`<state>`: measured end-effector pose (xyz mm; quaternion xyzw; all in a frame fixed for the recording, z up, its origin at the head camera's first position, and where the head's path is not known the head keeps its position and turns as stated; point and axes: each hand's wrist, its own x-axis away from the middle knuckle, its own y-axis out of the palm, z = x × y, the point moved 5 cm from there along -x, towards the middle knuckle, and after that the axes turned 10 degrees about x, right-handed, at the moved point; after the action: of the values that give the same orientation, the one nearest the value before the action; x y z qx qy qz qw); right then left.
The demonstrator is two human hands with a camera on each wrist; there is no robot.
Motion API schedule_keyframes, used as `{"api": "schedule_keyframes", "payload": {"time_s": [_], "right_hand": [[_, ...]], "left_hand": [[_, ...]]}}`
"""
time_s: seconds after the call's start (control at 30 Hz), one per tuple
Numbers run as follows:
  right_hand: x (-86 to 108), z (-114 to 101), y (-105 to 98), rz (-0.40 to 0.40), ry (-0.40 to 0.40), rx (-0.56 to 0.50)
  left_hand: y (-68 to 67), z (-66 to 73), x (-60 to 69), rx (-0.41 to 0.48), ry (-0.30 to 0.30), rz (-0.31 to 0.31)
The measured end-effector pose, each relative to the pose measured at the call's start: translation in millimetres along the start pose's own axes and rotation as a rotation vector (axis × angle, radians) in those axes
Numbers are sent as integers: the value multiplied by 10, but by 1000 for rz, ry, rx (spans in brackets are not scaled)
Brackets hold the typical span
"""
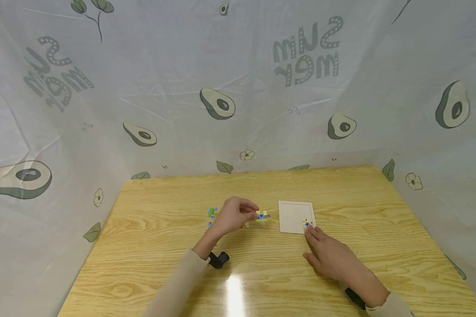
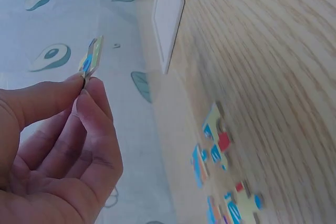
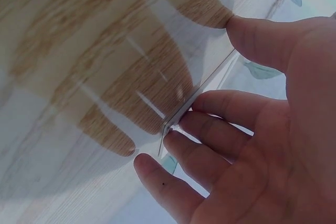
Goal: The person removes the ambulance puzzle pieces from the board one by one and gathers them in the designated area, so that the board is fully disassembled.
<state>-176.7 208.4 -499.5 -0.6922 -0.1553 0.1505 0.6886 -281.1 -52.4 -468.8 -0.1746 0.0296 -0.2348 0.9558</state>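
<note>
A jigsaw puzzle piece [image 1: 261, 215] in yellow and blue is pinched by my left hand [image 1: 234, 215], between thumb and fingertips. The left wrist view has this piece [image 2: 92, 59] nearly edge-on, raised off the table. To its right lies a flat white square puzzle board [image 1: 291, 218]. A second small colourful piece [image 1: 307, 223] sits at the board's lower right corner, touched by the fingertips of my right hand [image 1: 333, 255]. Those fingers are extended at the board's edge in the right wrist view, with the thumb apart; the piece is hidden there.
Loose puzzle pieces [image 1: 212, 211] lie left of the board, partly covered by my left hand; several pieces [image 2: 218, 137] appear in the left wrist view. The wooden table [image 1: 162, 198] is bordered by a printed curtain [image 1: 174, 88].
</note>
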Motion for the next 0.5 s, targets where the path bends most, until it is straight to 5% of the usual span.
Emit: {"api": "schedule_keyframes", "payload": {"time_s": [0.5], "right_hand": [[7,-9,-16,9,2,0]], "left_hand": [[-225,-184,331,-48,-13,29]]}}
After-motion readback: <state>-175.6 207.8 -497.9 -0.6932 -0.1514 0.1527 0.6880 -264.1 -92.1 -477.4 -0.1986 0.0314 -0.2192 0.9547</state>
